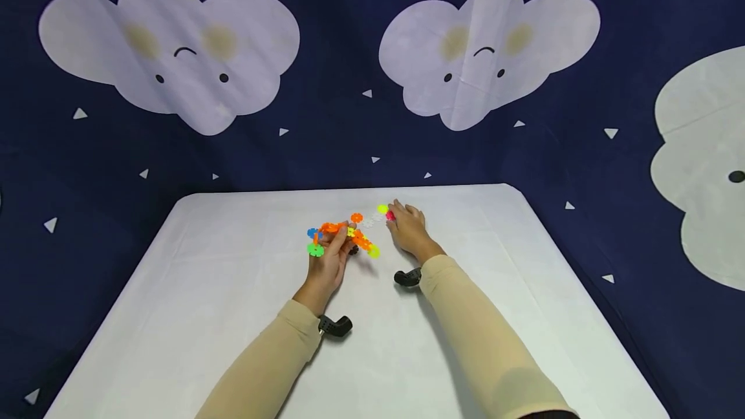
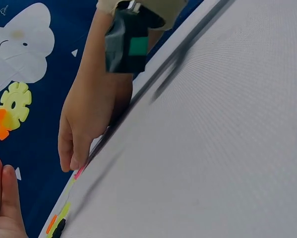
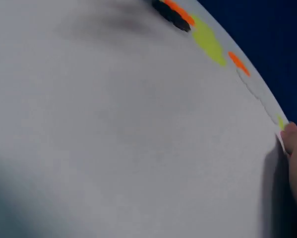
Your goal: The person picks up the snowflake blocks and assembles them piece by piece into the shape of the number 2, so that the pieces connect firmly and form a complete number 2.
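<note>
Just off the fingertip side of the left hand (image 1: 329, 266), at the far left, a green disc (image 1: 315, 249) and a blue disc (image 1: 313, 233) end a toy chain (image 1: 332, 227) of flower-shaped pieces. The left hand grips this chain between thumb and fingers, off the table (image 1: 233, 315). It looks like thin, light plastic, each disc stiff but the string probably likely to twist or part at the joints, so a hold over a joint near the middle should serve best. To the thumb's right the chain runs down through orange to a yellow end disc (image 1: 374, 251), whose notched rim should give fingertips some bite.

Below the chain, right beside the left hand, a black disc (image 1: 354, 250) lies on the table. Beyond that hand lies a loose orange disc (image 1: 357, 217), then pale discs (image 1: 368, 222), probably slick and awkward to lift flat; an edge pinch would suit. A yellow disc (image 1: 382, 209) sits just left of the right hand (image 1: 410, 233), whose fingertips meet a pink disc (image 1: 390, 215); whether they pinch it or only touch it, I cannot tell.
</note>
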### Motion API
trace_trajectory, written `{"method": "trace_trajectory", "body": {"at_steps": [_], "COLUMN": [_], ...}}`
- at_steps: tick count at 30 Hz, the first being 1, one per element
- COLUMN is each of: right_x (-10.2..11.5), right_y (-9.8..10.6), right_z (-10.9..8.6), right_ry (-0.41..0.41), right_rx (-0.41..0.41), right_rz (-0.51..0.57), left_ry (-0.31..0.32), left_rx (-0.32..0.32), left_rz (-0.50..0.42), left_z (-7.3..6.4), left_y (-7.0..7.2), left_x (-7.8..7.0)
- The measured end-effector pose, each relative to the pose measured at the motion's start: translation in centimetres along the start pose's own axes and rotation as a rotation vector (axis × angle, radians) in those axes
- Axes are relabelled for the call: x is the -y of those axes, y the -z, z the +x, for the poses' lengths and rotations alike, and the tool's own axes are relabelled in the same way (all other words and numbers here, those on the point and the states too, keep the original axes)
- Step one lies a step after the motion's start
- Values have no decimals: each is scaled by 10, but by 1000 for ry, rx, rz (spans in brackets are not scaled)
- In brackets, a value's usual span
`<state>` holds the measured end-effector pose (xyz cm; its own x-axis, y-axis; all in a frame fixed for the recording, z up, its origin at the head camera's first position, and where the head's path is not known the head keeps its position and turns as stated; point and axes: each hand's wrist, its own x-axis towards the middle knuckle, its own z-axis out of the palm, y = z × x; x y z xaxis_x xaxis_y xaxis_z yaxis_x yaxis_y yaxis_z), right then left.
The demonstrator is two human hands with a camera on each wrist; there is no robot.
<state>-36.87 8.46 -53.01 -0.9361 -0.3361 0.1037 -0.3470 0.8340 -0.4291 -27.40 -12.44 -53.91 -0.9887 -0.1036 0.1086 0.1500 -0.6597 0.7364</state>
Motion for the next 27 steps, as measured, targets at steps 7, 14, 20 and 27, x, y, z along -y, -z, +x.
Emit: {"method": "trace_trajectory", "body": {"at_steps": [7,14,20,27], "right_x": [-7,-5,-1,3], "right_y": [-9,-6,-3,2], "right_z": [-3,-21,-49,-81], "right_ry": [112,93,97,8], "right_rx": [-115,-219,-234,-180], "right_rz": [-14,239,345,579], "left_ry": [15,0,-6,-14], "left_rx": [-8,11,-10,-1], "left_rz": [16,31,4,-4], "left_z": [-5,-3,-4,-6], "left_y": [-1,0,0,-4], "left_x": [2,1,-1,-1]}}
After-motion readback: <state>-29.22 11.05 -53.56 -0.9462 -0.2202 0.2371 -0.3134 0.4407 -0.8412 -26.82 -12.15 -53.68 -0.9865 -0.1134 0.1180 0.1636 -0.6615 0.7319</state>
